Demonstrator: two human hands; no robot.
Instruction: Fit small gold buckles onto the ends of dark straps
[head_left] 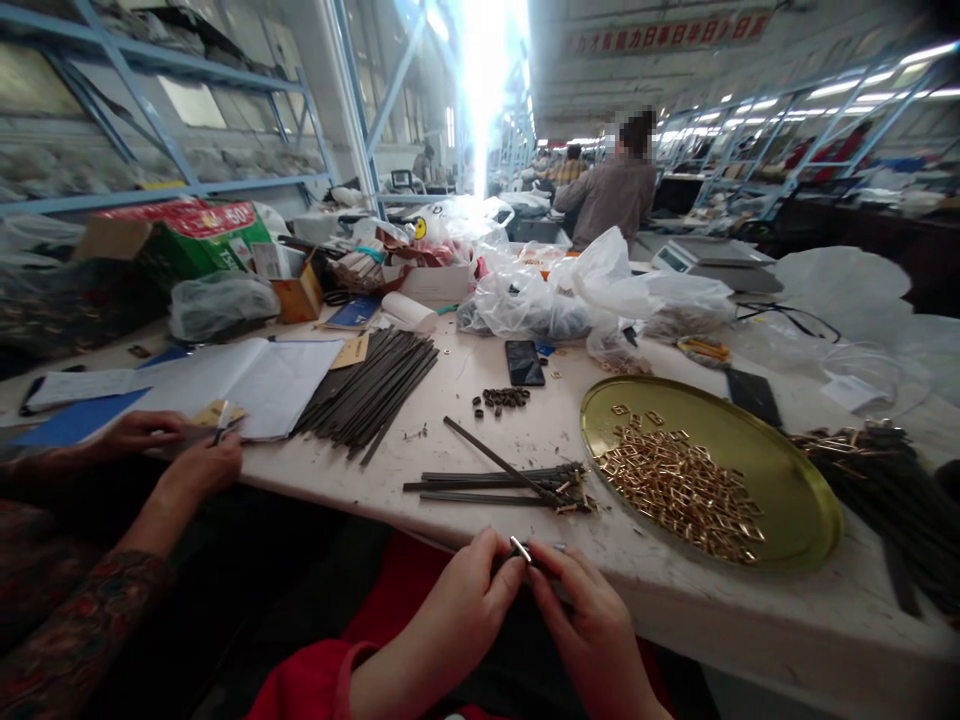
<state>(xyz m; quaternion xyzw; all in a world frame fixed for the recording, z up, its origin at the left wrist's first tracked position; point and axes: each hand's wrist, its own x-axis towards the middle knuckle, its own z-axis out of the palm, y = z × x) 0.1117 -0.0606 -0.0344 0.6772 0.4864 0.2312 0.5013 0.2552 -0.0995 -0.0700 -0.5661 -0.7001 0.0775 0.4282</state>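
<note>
Just off the table's front edge, my left hand pinches a small shiny metal buckle between thumb and fingers. My right hand is closed right beside it, holding what looks like the end of a dark narrow strap, mostly hidden by the fingers. Beyond my hands lie several dark straps with gold buckles at their right ends. A loose strap rests slantwise across them. To the right, an oval gold tray bears a heap of small rectangular gold buckles.
A large bundle of dark straps and an open notebook lie to the left. A co-worker's hands hold a small tool there. Small dark loops, a phone and plastic bags are farther back. More straps lie far right.
</note>
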